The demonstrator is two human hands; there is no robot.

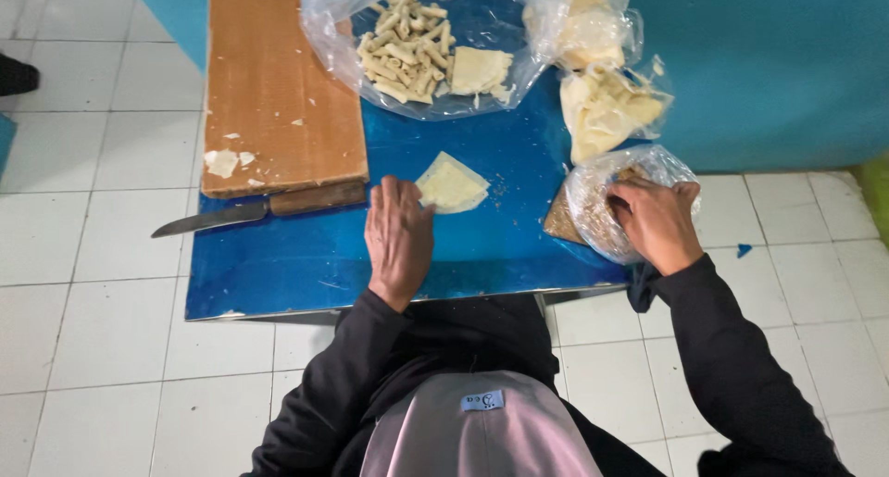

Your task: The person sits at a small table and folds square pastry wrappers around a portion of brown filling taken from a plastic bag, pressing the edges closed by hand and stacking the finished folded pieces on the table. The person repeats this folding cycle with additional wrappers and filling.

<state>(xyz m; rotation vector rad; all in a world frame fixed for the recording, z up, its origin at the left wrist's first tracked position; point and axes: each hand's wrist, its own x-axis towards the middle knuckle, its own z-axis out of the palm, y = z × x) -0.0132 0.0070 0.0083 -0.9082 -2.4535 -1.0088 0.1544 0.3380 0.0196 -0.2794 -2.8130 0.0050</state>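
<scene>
**Left hand on a wrapper, right hand in a bag**

The left hand [399, 239] lies flat, fingers loosely together, fingertips touching the pale wrapper [451, 184] on the blue table [306, 259]. The right hand [656, 222] reaches into a clear bag [593, 204] of brownish filling at the table's right edge; its grip is hidden.

One cam only, head-worn, looking steeply down and fwd from above the person's chest. Close range: left hand [399, 239] sits mid-frame, right hand [656, 223] to its right. Blue table [306, 264] fills the centre beyond the hands, white floor tiles [93, 255] at both sides. No 2nd view to overlap.
</scene>
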